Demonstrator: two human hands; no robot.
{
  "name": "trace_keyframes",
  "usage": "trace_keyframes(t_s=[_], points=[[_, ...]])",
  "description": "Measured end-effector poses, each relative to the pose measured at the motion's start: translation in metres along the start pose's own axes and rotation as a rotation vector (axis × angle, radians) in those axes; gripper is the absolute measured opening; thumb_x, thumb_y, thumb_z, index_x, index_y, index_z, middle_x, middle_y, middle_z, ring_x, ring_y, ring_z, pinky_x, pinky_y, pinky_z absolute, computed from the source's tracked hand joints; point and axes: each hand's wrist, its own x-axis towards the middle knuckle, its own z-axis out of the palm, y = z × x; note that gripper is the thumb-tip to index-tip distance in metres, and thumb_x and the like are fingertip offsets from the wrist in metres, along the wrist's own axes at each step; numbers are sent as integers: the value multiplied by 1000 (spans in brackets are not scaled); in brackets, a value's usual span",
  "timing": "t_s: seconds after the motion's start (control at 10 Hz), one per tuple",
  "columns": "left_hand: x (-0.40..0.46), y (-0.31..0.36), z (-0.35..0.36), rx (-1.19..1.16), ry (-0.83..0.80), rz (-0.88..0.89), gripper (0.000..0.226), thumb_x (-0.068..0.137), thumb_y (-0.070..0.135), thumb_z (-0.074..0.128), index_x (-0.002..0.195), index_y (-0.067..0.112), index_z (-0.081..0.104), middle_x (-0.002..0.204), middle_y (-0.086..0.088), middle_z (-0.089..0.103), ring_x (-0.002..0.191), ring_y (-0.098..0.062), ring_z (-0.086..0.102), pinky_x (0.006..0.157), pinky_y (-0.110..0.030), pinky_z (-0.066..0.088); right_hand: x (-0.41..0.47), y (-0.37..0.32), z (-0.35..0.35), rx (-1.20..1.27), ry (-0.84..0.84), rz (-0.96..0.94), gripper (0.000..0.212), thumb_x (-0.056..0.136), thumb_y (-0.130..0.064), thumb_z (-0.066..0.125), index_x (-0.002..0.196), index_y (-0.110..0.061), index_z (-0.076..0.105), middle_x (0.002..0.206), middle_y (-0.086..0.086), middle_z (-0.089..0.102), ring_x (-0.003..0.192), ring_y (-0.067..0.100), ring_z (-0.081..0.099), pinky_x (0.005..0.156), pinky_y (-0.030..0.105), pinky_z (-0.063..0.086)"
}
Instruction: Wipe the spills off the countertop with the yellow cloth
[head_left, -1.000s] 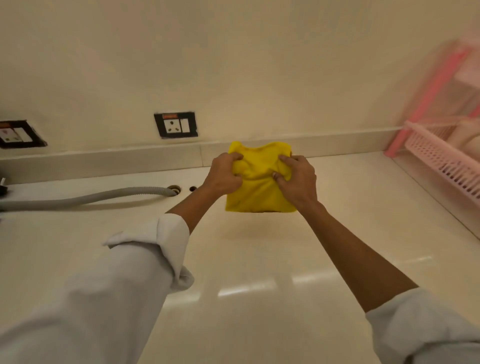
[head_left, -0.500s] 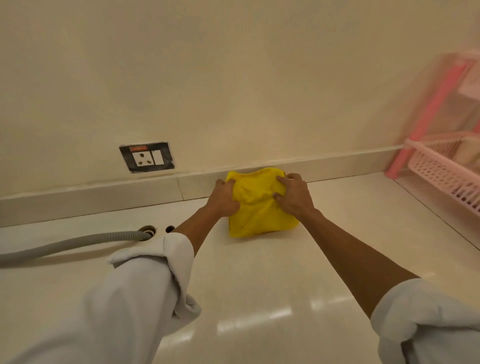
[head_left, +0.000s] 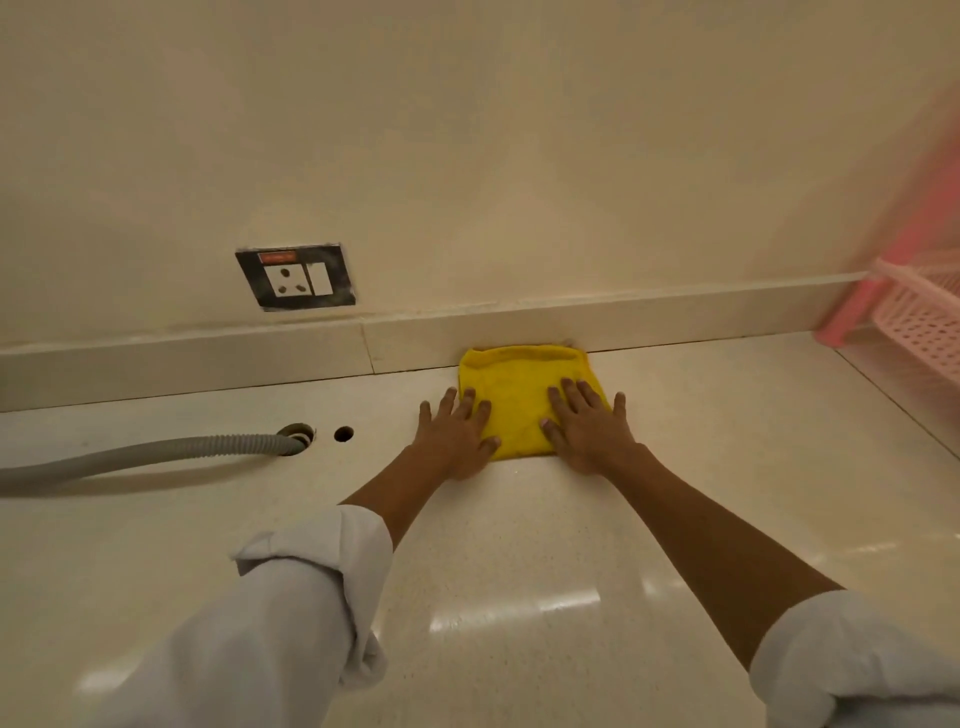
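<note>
My yellow cloth (head_left: 524, 395) lies folded flat on the pale, glossy surface (head_left: 519, 545), its far edge right up against the low ledge (head_left: 675, 317) at the foot of the wall. Both my hands are flat with the fingers spread, grasping nothing. My left hand (head_left: 457, 436) rests with its palm mostly on the bare surface at the cloth's left edge, and only the thumb and nearest fingers overlap the fabric. My right hand (head_left: 587, 426) presses down on the right part of the cloth, its little finger reaching past the cloth's right edge. My white sleeves (head_left: 291, 613) are rolled back and both forearms are bare.

To the left, well apart from the cloth, a grey ribbed hose (head_left: 156, 454) runs across the surface into a round hole (head_left: 297, 434), with a smaller hole (head_left: 344, 433) just beside it. A wall socket (head_left: 296, 276) sits above them. At the far right edge a pink plastic rack (head_left: 919, 322) stands on the surface, blurred.
</note>
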Motion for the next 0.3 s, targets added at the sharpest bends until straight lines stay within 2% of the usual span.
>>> trace_keyframes(t_s=[0.1,0.2,0.3], points=[[-3,2,5,6,-10,-13,71,96,56,18,152,19,-5,162,-9,-10,149,-33,-9,118,-60,0,0,1,0,-14,-26,-4,68,101,-57,16,156,-21,-4,167,6,-7,153,28,-6,117,68,0],[-15,4,2,-22,9,-17,72,96,55,18,151,13,-4,162,-11,-8,149,-31,-9,118,-58,0,-1,-1,-9,-38,-56,0,70,101,-58,16,156,-20,-5,166,7,-7,153,29,-6,117,68,-2],[-27,1,4,-102,134,-19,74,97,53,20,151,8,-1,162,-14,-3,150,-29,-5,120,-53,4,-3,-10,-15,6,32,5,76,99,-62,17,156,-16,0,167,8,-2,153,28,-3,118,66,-1]])
